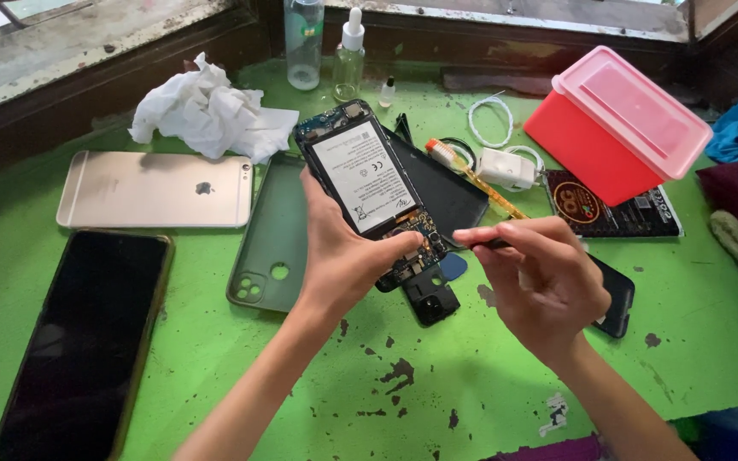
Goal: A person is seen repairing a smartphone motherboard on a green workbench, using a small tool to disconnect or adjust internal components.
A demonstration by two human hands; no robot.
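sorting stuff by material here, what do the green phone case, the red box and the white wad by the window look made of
Green phone case: looks like soft matte silicone or rubber, dull with rounded edges.
Red box: seems hard plastic, smooth, with a paler pink, slightly translucent lid.
White wad: crumpled tissue or thin cloth; the creased folds fit either.

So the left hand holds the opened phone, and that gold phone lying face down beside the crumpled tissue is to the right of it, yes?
Not quite. The head view shows the left hand holding the opened phone, and the gold phone does lie face down beside the crumpled tissue, but it is to the left of the opened phone, not the right.
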